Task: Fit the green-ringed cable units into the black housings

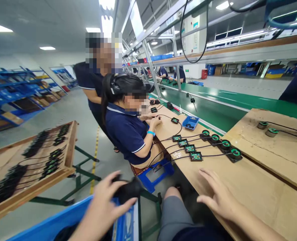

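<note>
My left hand [104,199] has its thumb and fingers around a dark black part [131,190], smeared by motion, above the rim of a blue bin [50,219]. More black items lie inside that bin, partly covered by my forearm. Over the near edge of the cardboard-covered workbench [259,187], my right hand [220,195] is open with nothing in it. Ahead of it, small black boxes with green circuit boards [196,156] lie in a row. Black cables join them to round black housings with green boards inside [235,153].
A co-worker [128,124] sits at the bench on a blue stool [152,177], hands on a cable; another person [93,80] stands behind. A blue tray [190,122] rests farther up the bench. At left, a wooden-edged cart [70,157] carries rows of black assemblies. A green conveyor [213,110] runs alongside.
</note>
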A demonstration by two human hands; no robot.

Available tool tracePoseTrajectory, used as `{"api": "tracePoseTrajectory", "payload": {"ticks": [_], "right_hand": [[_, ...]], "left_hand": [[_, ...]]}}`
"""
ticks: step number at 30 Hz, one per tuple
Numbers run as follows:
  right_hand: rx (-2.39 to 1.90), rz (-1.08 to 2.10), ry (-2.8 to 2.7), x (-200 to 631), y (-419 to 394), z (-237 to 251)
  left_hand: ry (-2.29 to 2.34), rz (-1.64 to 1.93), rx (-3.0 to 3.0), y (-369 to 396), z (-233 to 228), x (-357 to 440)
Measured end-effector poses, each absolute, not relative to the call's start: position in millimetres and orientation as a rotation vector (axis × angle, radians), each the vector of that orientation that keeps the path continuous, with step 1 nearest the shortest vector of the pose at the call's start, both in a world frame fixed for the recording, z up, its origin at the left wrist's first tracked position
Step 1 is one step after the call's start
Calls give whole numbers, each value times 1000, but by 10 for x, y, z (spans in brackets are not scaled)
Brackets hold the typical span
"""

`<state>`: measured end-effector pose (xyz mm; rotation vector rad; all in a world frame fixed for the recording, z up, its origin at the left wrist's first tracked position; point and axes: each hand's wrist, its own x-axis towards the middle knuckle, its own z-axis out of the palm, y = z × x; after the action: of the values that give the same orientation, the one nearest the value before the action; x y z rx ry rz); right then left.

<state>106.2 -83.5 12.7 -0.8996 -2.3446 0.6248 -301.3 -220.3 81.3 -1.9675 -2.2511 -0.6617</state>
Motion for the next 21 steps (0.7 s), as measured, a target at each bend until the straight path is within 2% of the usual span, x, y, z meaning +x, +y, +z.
{"api": "tracePoseTrajectory", "payload": {"ticks": [3,6,10,13,16,19,21], "right_hand": [[-910,690,-2402,1222,-970,256],[-1030,740,-2344,1655,-1009,145],[-1248,668,-2179,2455,-954,-85],[-1525,487,-1963,2878,-949,-89],[-1757,470,-1812,3027,-932,-29],[-1823,437,-1775,3030,-886,6],[-1789,360,-1798,2979,-903,32]], "left_hand": [[-2287,-924,-2408,-1591,683,-1855],[-2277,-1270,-2858,-1062,401,-667],[-2355,-1780,-2990,-664,22,369],[-2282,-1954,-2950,-570,-126,686],[-2088,-2017,-2836,-511,-254,705],[-2037,-1996,-2798,-414,-443,563],[-2171,-2011,-2722,-379,-566,428]]}}
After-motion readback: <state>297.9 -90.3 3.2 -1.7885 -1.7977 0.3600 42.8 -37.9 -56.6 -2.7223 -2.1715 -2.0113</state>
